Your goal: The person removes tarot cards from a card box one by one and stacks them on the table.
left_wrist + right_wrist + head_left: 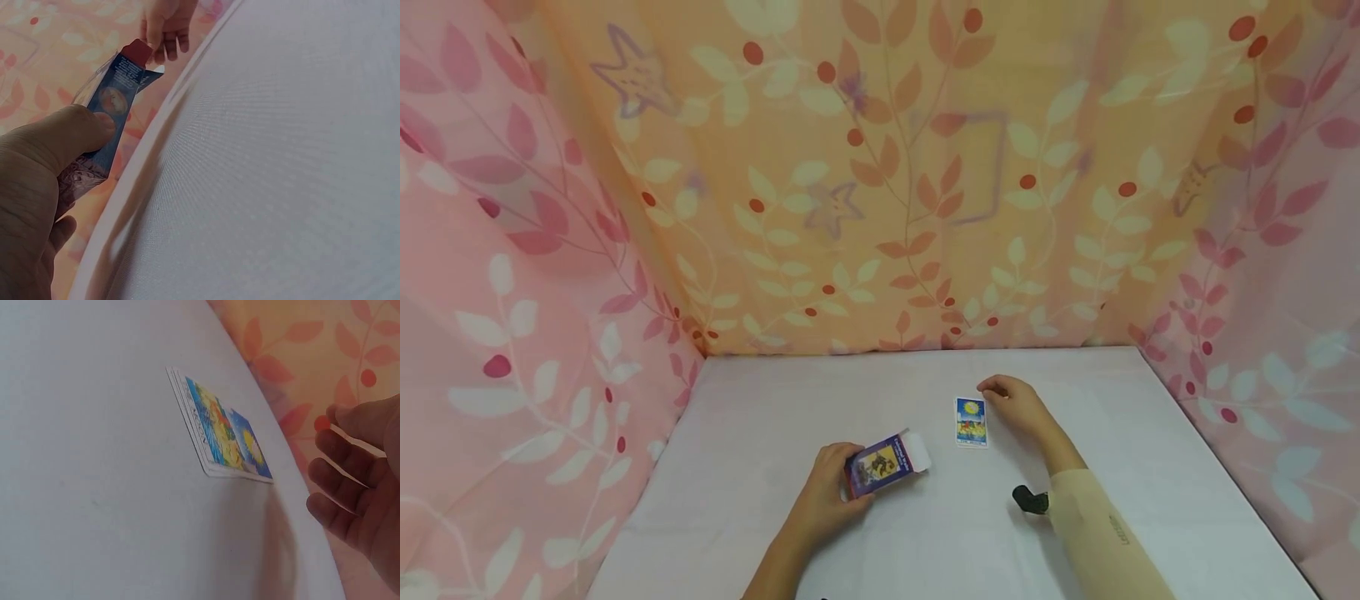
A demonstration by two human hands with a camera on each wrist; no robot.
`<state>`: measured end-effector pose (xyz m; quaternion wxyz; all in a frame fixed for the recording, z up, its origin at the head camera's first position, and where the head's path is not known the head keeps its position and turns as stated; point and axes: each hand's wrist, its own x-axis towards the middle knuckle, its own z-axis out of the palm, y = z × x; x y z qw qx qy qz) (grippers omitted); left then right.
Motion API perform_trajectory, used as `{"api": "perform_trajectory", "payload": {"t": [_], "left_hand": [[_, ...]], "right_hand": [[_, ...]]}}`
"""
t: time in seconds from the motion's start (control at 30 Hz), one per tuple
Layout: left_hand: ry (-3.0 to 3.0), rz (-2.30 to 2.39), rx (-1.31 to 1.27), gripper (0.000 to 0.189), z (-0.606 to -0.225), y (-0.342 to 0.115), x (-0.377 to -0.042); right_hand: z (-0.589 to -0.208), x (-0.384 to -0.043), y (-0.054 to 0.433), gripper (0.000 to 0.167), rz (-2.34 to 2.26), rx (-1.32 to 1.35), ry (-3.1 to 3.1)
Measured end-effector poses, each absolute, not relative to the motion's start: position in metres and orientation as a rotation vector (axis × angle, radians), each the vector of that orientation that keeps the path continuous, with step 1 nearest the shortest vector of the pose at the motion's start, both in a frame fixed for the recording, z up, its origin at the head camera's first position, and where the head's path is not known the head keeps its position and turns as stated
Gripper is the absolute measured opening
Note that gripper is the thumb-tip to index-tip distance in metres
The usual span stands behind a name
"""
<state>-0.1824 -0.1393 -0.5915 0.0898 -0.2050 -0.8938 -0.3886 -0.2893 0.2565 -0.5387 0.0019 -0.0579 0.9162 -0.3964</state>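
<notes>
My left hand [826, 498] grips a dark blue and purple card box [880, 467], thumb along one side and fingers along the other. The box's white end flap [917, 451] stands out on the right; in the left wrist view the box [119, 103] shows small print on its side and a red tab. A small stack of picture cards [972, 422] lies face up on the table, its top card showing a yellow sun. Just beyond the stack's right edge hovers my right hand [1018, 408], its fingers [337, 472] loosely bent and holding nothing.
A white cloth covers the table [760, 408]. Patterned curtains hang behind it [910, 275] and along both sides. A small black object [1030, 500] juts out beside the right sleeve [1101, 529].
</notes>
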Motion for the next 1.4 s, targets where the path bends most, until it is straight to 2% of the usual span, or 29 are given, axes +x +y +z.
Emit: {"api": "perform_trajectory", "payload": {"t": [0.47, 0.97, 1.4], "left_hand": [[-2.64, -1.116, -0.648, 0.079, -0.592, -0.14, -0.183], [-2.638, -1.145, -0.632, 0.077, -0.59, -0.139, -0.18], [-2.642, -1.144, -0.663, 0.076, -0.589, -0.138, -0.18]], "right_hand": [[-0.523, -0.238, 0.217, 0.019, -1.377, -0.108, 2.927], [-0.532, -0.19, 0.173, 0.011, -1.637, -0.15, 2.795], [-0.55, -0.176, 0.16, 0.01, -1.716, -0.179, 2.703]]}}
